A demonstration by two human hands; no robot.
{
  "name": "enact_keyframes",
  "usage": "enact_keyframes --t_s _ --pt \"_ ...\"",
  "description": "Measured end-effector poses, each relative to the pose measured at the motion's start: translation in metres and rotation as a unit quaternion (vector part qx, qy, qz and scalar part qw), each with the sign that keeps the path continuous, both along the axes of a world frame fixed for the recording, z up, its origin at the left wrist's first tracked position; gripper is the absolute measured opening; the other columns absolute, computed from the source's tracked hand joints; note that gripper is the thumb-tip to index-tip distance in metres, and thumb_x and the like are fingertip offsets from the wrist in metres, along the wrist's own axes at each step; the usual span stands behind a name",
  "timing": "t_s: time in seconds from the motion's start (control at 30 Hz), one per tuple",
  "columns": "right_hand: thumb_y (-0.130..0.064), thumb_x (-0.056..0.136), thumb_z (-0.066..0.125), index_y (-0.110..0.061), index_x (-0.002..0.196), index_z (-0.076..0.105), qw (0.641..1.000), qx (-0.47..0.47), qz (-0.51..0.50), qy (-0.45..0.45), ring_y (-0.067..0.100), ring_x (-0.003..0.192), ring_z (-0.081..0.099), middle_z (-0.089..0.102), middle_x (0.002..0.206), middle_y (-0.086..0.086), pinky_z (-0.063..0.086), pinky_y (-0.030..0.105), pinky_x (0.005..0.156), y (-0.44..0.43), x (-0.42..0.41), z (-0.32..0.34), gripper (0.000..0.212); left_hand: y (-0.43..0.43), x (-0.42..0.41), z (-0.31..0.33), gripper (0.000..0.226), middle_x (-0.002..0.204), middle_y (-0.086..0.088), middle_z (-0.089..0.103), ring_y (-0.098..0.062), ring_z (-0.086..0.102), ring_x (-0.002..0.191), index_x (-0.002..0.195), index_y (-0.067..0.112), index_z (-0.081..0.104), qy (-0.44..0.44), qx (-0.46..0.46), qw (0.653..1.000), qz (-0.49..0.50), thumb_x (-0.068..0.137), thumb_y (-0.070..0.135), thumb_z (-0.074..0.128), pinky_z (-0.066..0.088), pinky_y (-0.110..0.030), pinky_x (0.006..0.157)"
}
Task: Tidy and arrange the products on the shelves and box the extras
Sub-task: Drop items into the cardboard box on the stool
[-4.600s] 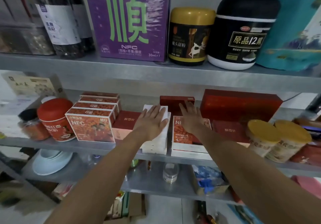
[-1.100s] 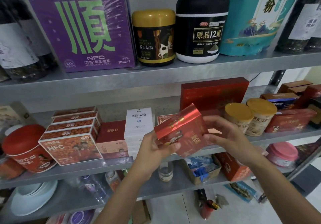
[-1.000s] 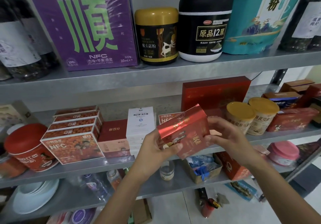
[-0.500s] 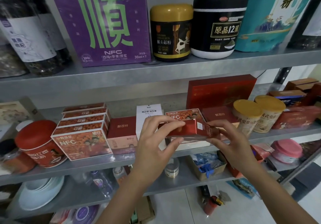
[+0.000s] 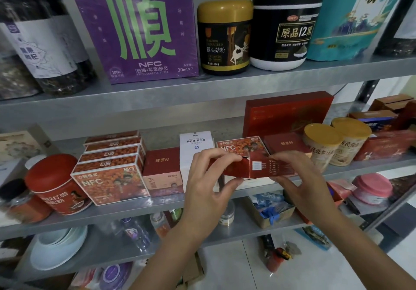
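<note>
Both hands are holding a small red box (image 5: 254, 168) in the air, just in front of the middle shelf (image 5: 135, 208). The left hand (image 5: 208, 184) is pinching the box's left end, fingers on top and thumb below. The right hand (image 5: 299, 177) is pinching the right end the same way. The box is lying sideways, with its long side running along the shelf edge. An orange box (image 5: 238, 147) is lying flat right behind it, so the next push is probably going straight forward. Both hands are equally near.
</note>
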State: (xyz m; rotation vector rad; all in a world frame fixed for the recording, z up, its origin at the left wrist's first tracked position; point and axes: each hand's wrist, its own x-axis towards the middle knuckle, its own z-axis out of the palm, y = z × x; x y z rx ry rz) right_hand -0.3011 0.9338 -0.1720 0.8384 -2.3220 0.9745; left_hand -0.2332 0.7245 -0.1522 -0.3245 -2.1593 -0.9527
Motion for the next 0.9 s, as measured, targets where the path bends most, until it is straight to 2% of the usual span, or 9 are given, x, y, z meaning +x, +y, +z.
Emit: enact_keyframes --t_s 0.2,0.33,0.4,0.47,0.53,0.6,0.7,0.8,0.9 --pt "0.004 0.07 0.08 -0.004 0.112 0.065 1.0 0.013 0.002 0.014 0.013 0.107 0.05 0.058 0.111 -0.002 0.037 0.019 0.095 0.008 0.007 0.003 0.045 0.004 -0.003 -0.002 0.05 0.108 0.022 0.043 0.006 0.039 0.108 0.107 0.034 0.054 -0.022 0.023 0.999 -0.027 0.072 0.013 0.082 0.039 -0.01 0.093" --pt "0.001 0.068 0.082 -0.005 0.112 0.066 1.0 0.028 -0.004 0.013 0.017 0.107 0.054 0.066 0.111 0.008 0.045 0.029 0.094 0.012 0.01 0.007 0.047 0.002 -0.002 0.001 0.048 0.113 0.028 0.049 0.006 0.043 0.117 0.105 0.035 0.051 -0.053 0.018 0.995 -0.085 0.076 0.01 0.08 0.039 -0.009 0.095" --pt "-0.006 0.07 0.081 -0.009 0.114 0.066 1.0 0.023 0.006 0.003 0.019 0.108 0.057 0.066 0.113 0.007 0.048 0.034 0.092 0.016 0.011 0.011 0.047 0.003 -0.001 0.005 0.051 0.118 0.03 0.058 0.008 0.049 0.119 0.104 0.046 0.049 -0.122 0.072 0.981 -0.135 0.081 0.008 0.076 0.043 -0.008 0.092" --pt "-0.018 0.073 0.076 -0.016 0.118 0.062 0.999 0.003 0.024 -0.036 0.017 0.114 0.056 0.063 0.119 0.002 0.047 0.032 0.095 0.022 0.013 0.015 0.047 0.004 -0.001 0.009 0.053 0.114 0.029 0.062 0.006 0.056 0.114 0.1 0.053 0.051 -0.162 0.149 0.964 -0.148 0.083 0.008 0.074 0.046 -0.008 0.086" --pt "-0.029 0.073 0.074 -0.022 0.124 0.06 0.991 -0.038 0.022 -0.124 0.011 0.123 0.052 0.058 0.129 -0.005 0.043 0.028 0.1 0.031 0.013 0.017 0.054 0.007 -0.006 0.011 0.039 0.109 0.018 0.069 -0.003 0.064 0.106 0.1 0.045 0.057 -0.17 0.251 0.942 -0.141 0.084 0.013 0.073 0.052 -0.016 0.084" --pt "-0.035 0.074 0.077 -0.031 0.13 0.055 0.954 -0.1 0.04 -0.278 0.005 0.126 0.051 0.056 0.133 -0.014 0.047 0.027 0.099 0.042 0.014 0.019 0.06 0.012 -0.01 0.012 0.026 0.104 0.007 0.073 -0.013 0.07 0.098 0.103 0.033 0.061 -0.193 0.349 0.906 -0.144 0.082 0.02 0.072 0.057 -0.023 0.076" --pt "-0.037 0.076 0.079 -0.041 0.123 0.063 0.857 -0.165 0.115 -0.474 0.013 0.114 0.063 0.066 0.123 -0.014 0.058 0.029 0.082 0.06 0.02 0.02 0.05 0.025 -0.015 0.011 0.022 0.1 0.003 0.075 -0.015 0.072 0.092 0.106 0.027 0.065 -0.234 0.412 0.867 -0.153 0.086 0.019 0.068 0.058 -0.023 0.067" --pt "-0.032 0.072 0.082 -0.033 0.116 0.07 0.829 -0.224 0.092 -0.504 0.027 0.104 0.069 0.071 0.116 0.005 0.058 0.041 0.085 0.07 0.027 0.017 0.046 0.037 -0.025 0.01 0.02 0.094 0.006 0.076 -0.013 0.073 0.084 0.1 0.034 0.067 -0.29 0.413 0.855 -0.121 0.092 0.016 0.064 0.059 -0.024 0.064" --pt "-0.038 0.067 0.076 -0.018 0.117 0.07 0.813 -0.263 0.026 -0.519 0.042 0.098 0.067 0.071 0.106 0.022 0.049 0.048 0.087 0.078 0.032 0.019 0.054 0.048 -0.035 0.01 0.014 0.09 0.003 0.075 -0.008 0.073 0.073 0.105 0.031 0.065 -0.385 0.407 0.82 -0.118 0.097 0.022 0.058 0.055 -0.02 0.054"
